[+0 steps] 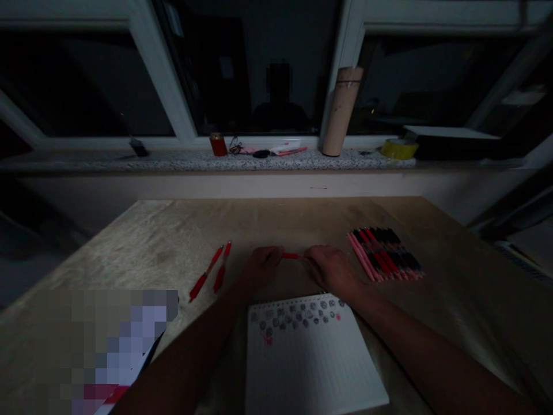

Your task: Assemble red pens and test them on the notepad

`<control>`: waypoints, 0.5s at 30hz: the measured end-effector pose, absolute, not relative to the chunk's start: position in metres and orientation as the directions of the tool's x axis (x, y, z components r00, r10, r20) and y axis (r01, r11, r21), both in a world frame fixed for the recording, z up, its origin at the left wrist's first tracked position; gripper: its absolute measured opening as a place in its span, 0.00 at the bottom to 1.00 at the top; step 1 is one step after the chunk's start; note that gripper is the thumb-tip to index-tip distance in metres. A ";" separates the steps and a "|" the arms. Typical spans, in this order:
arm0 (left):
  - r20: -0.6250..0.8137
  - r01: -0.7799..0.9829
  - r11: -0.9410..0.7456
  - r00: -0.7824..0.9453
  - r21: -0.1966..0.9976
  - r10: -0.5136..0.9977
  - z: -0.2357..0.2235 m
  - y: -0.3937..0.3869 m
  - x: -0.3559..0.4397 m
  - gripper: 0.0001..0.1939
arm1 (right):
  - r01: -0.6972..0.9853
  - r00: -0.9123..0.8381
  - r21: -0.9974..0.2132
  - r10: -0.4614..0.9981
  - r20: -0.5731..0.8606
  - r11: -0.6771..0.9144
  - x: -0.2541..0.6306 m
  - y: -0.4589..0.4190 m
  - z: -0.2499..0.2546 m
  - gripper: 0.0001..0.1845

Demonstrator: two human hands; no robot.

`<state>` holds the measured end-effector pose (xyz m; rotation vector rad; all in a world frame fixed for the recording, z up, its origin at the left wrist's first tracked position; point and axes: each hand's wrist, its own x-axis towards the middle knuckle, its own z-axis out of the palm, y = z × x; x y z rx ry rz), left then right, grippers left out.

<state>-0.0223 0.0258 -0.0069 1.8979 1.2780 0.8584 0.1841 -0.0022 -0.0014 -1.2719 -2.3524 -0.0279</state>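
Observation:
Between my two hands, just beyond the notepad, a red pen (290, 255) lies level. My left hand (262, 264) pinches its left end, and the fingers of my right hand (325, 266) close on its right end. Both pen ends are hidden by fingers. Below the hands is a spiral-bound lined notepad (302, 363), its top lines covered with dark scribbled circles and a few red marks. To the left of my left hand lie two red pens, one longer-looking pen (206, 273) and another (222, 266) beside it.
Several black, red and pink pens (384, 253) lie in a row on the table (164, 230), right of my hands. On the windowsill (181, 161) stand a tall tan cylinder (343, 112), a red jar (218, 144) and yellow tape (399, 149). A blurred item lies front left.

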 end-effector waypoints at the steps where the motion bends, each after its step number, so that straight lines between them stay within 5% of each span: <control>1: 0.140 0.495 -0.270 0.285 0.826 0.948 -0.006 0.025 -0.022 0.22 | 0.806 -0.454 -0.202 0.800 0.392 0.556 0.185 -0.002 -0.001 0.10; 15: 0.180 0.451 -0.246 0.185 0.858 0.966 -0.011 0.027 -0.023 0.22 | 0.752 -0.471 -0.265 0.774 0.424 0.603 0.185 -0.002 -0.003 0.13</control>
